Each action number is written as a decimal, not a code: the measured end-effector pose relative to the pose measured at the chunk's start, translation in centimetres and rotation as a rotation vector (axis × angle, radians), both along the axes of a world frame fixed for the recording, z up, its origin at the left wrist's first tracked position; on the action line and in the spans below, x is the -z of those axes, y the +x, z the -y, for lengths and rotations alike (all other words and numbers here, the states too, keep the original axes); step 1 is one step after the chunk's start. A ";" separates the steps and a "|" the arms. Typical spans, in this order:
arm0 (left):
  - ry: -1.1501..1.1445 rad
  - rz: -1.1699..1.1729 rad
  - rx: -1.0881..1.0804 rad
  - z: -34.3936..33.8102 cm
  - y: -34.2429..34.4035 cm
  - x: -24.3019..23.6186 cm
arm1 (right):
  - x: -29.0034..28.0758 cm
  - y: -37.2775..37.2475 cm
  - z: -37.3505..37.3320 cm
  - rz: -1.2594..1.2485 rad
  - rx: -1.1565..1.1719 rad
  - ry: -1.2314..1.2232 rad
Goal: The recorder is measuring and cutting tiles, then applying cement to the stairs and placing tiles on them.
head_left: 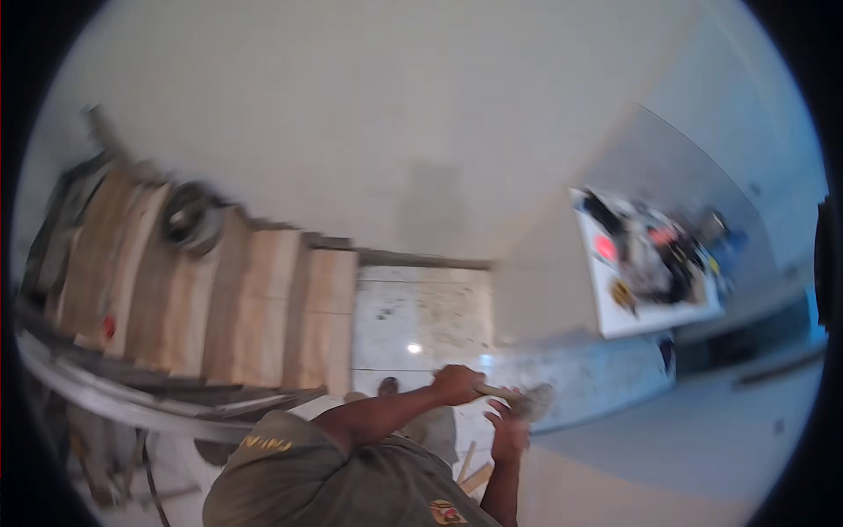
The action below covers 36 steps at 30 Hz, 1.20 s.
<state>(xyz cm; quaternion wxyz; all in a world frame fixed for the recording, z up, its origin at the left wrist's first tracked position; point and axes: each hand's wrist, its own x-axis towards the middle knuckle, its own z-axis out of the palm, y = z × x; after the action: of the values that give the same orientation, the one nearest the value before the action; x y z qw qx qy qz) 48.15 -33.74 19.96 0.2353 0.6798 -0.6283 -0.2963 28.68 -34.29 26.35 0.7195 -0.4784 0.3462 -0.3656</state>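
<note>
My left hand (457,385) is closed round the handle of a short-handled tool with a broad, pale grey head (532,403). Motion blur hides whether it is a trowel, a mallet or something else. The handle points right, away from my left fist. Just below the head is my right hand (507,432), its fingers apart and angled up toward the tool. I cannot tell whether they touch it. Beneath both hands lies a pale, shiny tiled floor (386,338) with dark smudges on it.
On the left runs a staircase with wood-look treads (263,299), and a dark bucket (191,218) stands on it. A white table (637,323) at the right bears a heap of mixed items. Light wood strips (477,479) lie near my right forearm. A plain wall (351,114) rises ahead.
</note>
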 end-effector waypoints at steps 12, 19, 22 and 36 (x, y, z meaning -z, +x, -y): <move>-0.257 0.316 -0.499 -2.7 15.6 1.4 | 0.9 17.6 16.3 -0.029 -0.384 0.849; -0.193 0.443 -1.081 -5.8 20.4 -0.4 | 4.1 30.2 17.4 -0.320 -0.687 0.689; -0.063 0.346 -1.361 -9.5 21.6 1.5 | 3.6 36.0 15.1 -0.377 -0.742 0.438; 0.253 -0.498 -1.726 -23.5 35.7 8.8 | -0.5 56.7 0.3 -0.223 -1.015 0.036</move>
<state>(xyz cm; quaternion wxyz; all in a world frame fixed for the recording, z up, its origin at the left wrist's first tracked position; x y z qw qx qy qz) 83.86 -10.25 11.17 0.4283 0.8514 0.2056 -0.2223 85.34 -34.54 26.82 0.7730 -0.6098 0.1511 0.0886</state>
